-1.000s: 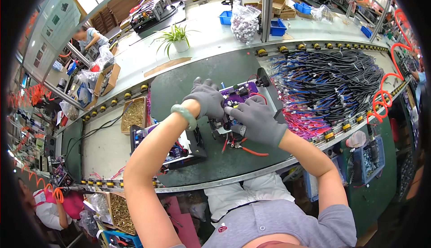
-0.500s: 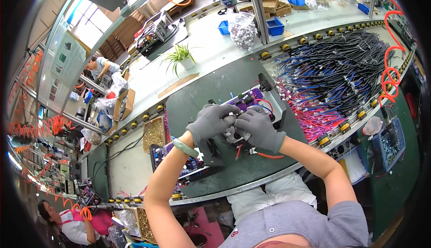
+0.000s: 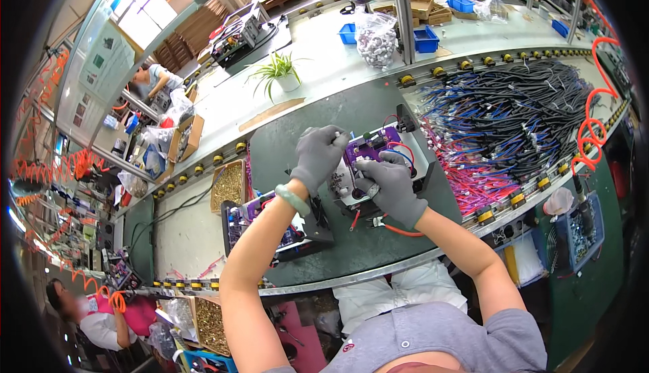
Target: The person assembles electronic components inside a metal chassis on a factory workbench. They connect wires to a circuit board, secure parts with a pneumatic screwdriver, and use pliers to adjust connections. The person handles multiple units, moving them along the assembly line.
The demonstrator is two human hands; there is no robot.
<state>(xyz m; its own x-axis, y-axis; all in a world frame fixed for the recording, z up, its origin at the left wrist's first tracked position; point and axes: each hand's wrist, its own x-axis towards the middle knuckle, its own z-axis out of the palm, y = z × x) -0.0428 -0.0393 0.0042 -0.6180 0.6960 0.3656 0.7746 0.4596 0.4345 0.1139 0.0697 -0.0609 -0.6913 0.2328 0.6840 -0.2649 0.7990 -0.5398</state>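
Note:
My left hand, in a grey glove, is raised over the left side of an open electronic unit. Its fingertips are pinched together, and what they hold, if anything, is too small to name. Lower and to the right, my right hand, gloved too, has its fingers closed over the unit's front inner part; a small whitish bit shows at their tips. The unit has a dark casing with pale inner walls and a purple circuit board. A red wire arches over the board. An orange-red cable with a metal lug lies in front.
A second unit with a purple board sits left, partly behind my left forearm. A tray of small brass-coloured parts stands beyond it. Bundled black cables with coloured ends fill the right. A potted plant stands behind. Two people work at the left.
My hands, together over the unit before, are now apart. The left has lifted up and leftward; the right stays over the unit. The whole view has shifted slightly.

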